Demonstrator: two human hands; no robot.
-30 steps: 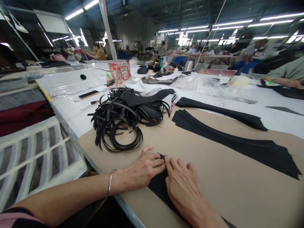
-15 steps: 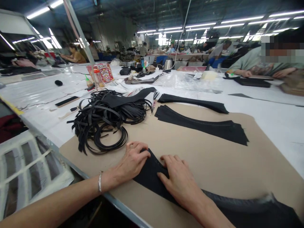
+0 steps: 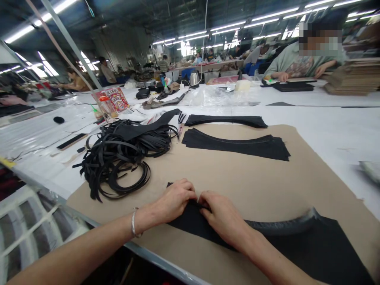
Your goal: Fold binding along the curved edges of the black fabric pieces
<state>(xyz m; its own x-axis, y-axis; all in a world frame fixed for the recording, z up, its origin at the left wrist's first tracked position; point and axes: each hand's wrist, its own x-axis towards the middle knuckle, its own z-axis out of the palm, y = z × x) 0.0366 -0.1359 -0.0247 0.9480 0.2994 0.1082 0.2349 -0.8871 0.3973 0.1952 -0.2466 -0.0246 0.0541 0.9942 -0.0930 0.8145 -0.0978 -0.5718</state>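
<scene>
- Our left hand (image 3: 178, 201) and right hand (image 3: 224, 219) work close together at the near side of a white table (image 3: 326, 132), both on the curved edge of a long black piece (image 3: 196, 223).
- The right grip is clamped on that edge, thumb on the near side and bent fingers on the far side.
- Our left hand lies across the narrow end of the piece, fingers bent down to the same edge; we cannot tell whether the left grip pinches it, since the fingertips are hidden.
- The black piece lies on a tan sheet (image 3: 237, 178), passes beneath our right forearm and widens toward the lower right, where a raised, curved rim shows along its far edge.
- A silver bracelet (image 3: 134, 223) circles our left wrist.
- Beyond our hands, on the left, black strips (image 3: 109, 148) lie in a tangled heap, a coiled loop nearest us.
- Farther off, two stacks of black pieces (image 3: 234, 145) rest side by side, apart from our hands.
- Across the table, a person in a pale green top (image 3: 282, 61) bends over flat black material (image 3: 293, 87), beside a tall brown stack (image 3: 353, 79).
</scene>
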